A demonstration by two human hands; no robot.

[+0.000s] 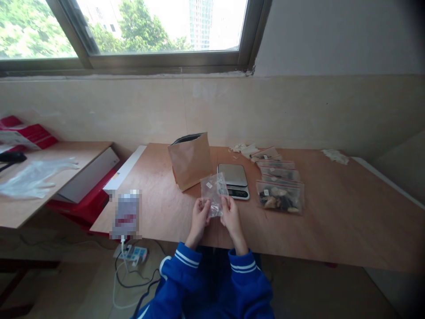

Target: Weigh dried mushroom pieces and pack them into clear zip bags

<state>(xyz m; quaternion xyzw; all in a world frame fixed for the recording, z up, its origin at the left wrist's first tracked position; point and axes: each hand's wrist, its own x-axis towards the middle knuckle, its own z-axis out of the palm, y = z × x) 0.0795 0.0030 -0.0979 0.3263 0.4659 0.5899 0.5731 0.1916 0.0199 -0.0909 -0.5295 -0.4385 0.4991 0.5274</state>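
Both hands hold up a small clear zip bag (214,190) above the near edge of the wooden table (332,221). My left hand (200,219) pinches its lower left edge and my right hand (230,217) pinches its lower right edge. The bag looks nearly empty, with a small white label near its top. Just behind it sits a small digital scale (234,179) with a steel platform. An open brown paper pouch (190,160) stands upright left of the scale.
Several filled zip bags with red seals (280,195) lie in a row right of the scale, with crumpled white scraps (335,156) behind. A second table (20,208) at left carries clear plastic gloves (33,177) and red boxes (28,135). A power strip (133,253) lies on the floor.
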